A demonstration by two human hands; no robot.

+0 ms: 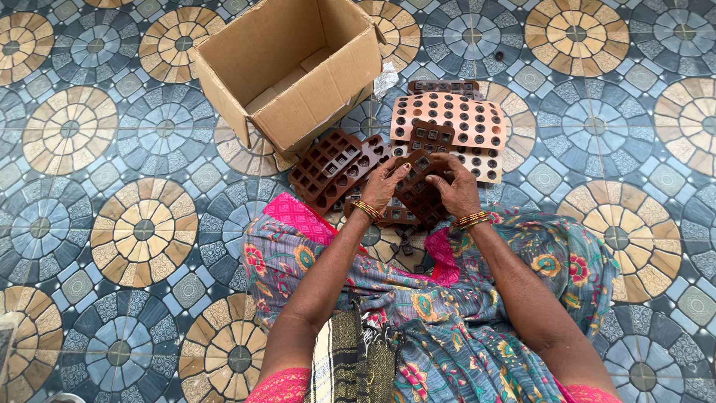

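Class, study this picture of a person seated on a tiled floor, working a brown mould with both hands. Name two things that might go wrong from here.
1. Both hands, left hand and right hand, bend the brown mould over the lap; small dark pieces already lie there, so more may scatter.
2. The pale tray bears a loose mould close to the hands; a knock might tip it.

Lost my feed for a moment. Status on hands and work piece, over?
Left hand and right hand both in grip on brown plastic grid tray. More brown trays and open cardboard box lie close ahead; nothing between hands and tray.
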